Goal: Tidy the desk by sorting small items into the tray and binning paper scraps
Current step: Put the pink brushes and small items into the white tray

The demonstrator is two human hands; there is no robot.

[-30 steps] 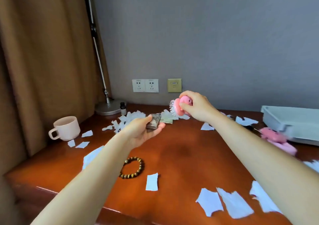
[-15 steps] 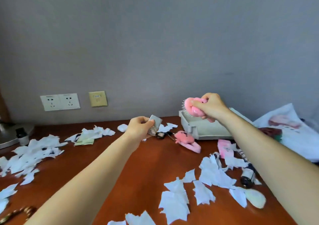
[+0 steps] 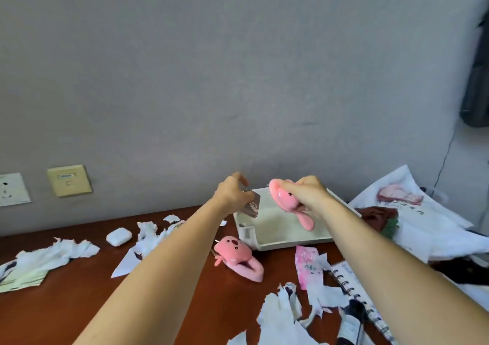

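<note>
Right hand [image 3: 304, 194] is wrapped tight round a pink plastic hairbrush with a little face on it [image 3: 284, 203], holding it just above the white rectangular plastic tray [image 3: 291, 244] at the back of the reddish-brown wooden desk [image 3: 79, 305], handle pointing down. Left hand [image 3: 232, 194] is right beside it, pinching a small silvery patterned box [image 3: 252, 207] over the tray's left end. Torn white paper scraps [image 3: 277, 315] are all over the desk, and a pink plush toy [image 3: 235, 254] lies just in front of the tray.
</note>
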